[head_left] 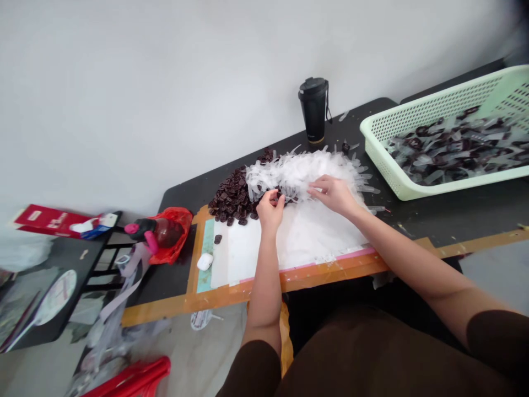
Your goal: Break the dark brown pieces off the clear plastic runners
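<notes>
Dark pieces (233,193): heaped on the table (430,215) towards its far edge, at the far left corner of the white sheet (306,231); I also see 1 loose piece (217,239) near the sheet's left edge.
Clear wrappers (297,168): a loose, overlapping pile along the sheet's far side, right beside the heap and partly over it.
Left hand (270,208): at the near side of the heap and the wrappers, thumb and index finger curled towards each other; I cannot tell whether they grip anything.
Right hand (330,193): over the near side of the wrapper pile, thumb and fingertips drawn together; whether a wrapper is pinched there I cannot tell.
Pale green basket (386,165): on the right of the table, holding many dark pieces in clear wrapping (454,149).
Black cup (314,113): upright by the far edge, behind the wrappers.
White case (204,261): near the sheet's left edge.
Orange tape (297,285): along the table's near edge.
Red bag (177,242): at the table's left edge, around a brown bottle (167,231) lying on its side.
</notes>
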The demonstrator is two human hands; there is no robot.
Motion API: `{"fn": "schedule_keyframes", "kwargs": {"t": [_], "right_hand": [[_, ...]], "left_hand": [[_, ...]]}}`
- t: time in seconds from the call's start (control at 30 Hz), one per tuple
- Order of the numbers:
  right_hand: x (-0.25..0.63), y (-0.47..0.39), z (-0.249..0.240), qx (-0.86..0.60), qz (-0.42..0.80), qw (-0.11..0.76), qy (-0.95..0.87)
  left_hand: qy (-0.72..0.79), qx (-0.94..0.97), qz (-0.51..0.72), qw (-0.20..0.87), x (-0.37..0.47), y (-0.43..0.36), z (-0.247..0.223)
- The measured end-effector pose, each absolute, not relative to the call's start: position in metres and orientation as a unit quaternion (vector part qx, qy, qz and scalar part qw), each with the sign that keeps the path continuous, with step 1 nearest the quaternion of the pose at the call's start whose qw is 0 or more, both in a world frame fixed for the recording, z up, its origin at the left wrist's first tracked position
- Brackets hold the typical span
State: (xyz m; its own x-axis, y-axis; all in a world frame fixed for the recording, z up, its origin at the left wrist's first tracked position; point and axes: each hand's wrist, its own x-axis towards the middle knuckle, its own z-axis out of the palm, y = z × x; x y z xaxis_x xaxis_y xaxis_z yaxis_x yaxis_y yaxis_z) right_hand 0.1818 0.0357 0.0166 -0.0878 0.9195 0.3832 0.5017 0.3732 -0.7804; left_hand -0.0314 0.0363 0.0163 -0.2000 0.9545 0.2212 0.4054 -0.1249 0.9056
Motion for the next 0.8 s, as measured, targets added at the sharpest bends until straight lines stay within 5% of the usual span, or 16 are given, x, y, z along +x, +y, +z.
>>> {"fn": "schedule_keyframes", "kwargs": {"t": [0.17,0.4,0.8], "right_hand": [[0.181,0.035,0.022,-0.469,0.417,0.536,-0.565],[0.181,0.034,0.027,-0.379,0.579,0.568,-0.446],[0.182,0.032,0.034,-0.338,0.656,0.534,-0.413]], "left_hand": [[0.515,0.485,0.574,0.413,-0.023,0.033,0.024],[0.412,0.412,0.534,0.612,-0.004,0.023,0.03],[0.397,0.395,0.506,0.656,0.003,0.02,0.026]]}}
